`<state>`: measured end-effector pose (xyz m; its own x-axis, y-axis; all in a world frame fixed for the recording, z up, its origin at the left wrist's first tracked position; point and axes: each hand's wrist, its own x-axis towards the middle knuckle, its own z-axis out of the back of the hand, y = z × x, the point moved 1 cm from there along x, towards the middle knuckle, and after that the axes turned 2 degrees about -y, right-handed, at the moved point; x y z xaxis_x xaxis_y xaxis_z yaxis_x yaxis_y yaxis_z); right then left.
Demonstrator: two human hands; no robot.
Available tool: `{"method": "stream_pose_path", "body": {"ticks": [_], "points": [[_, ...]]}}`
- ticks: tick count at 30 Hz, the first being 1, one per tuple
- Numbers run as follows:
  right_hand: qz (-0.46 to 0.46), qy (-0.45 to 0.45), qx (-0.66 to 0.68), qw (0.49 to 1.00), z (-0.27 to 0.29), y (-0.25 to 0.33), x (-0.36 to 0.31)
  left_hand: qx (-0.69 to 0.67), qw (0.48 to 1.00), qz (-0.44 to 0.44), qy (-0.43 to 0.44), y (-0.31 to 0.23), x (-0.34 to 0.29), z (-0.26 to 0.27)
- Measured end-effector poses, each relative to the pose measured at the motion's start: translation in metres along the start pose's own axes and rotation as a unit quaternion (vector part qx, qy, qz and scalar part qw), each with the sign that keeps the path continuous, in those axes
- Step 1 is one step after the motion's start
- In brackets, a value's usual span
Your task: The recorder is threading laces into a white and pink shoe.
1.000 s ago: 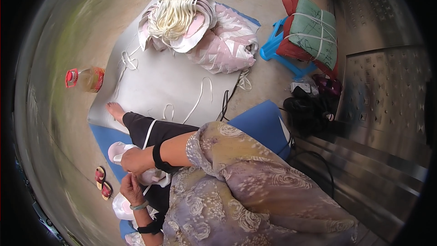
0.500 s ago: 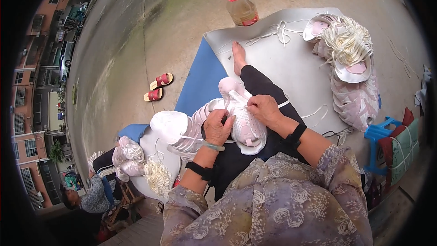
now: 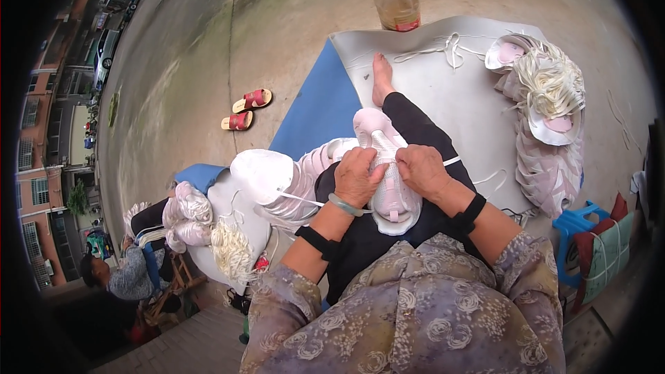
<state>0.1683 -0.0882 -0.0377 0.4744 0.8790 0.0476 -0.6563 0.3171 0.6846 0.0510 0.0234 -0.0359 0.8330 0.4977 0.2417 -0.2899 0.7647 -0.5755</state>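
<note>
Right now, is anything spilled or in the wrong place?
Nothing looks spilled; the bottle stands upright. But a white lace lies loose and looped on the grey mat, apart from the big lace bundle, so it looks stray.

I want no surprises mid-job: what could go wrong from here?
The white lace might snag on the bracelet, which it passes close to near the left hand. The shoe upper lies over dark trousers and could slip if that hand and the right hand lift. The loose laces heaped on the stack of uppers look prone to tangling.
</note>
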Motion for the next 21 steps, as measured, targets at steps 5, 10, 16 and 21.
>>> {"method": "stream_pose_path", "body": {"ticks": [5, 10, 16, 21], "points": [[-0.002, -0.001, 0.001, 1.0, -0.003, -0.0034, -0.0003, 0.042, 0.998, -0.037, 0.016, -0.0048, 0.0022, -0.0037], [-0.024, 0.003, 0.016, 1.0, -0.0025, -0.0034, -0.0017, 0.056, 0.996, -0.06, 0.037, -0.0028, 0.0037, -0.0043], [-0.018, 0.005, 0.005, 1.0, -0.0022, -0.0017, 0.0002, 0.064, 0.994, -0.087, 0.035, 0.0005, 0.002, -0.0067], [-0.023, -0.005, 0.007, 1.0, -0.0045, -0.0033, 0.0015, 0.049, 0.996, -0.076, 0.009, 0.0, 0.0022, -0.0087]]}}
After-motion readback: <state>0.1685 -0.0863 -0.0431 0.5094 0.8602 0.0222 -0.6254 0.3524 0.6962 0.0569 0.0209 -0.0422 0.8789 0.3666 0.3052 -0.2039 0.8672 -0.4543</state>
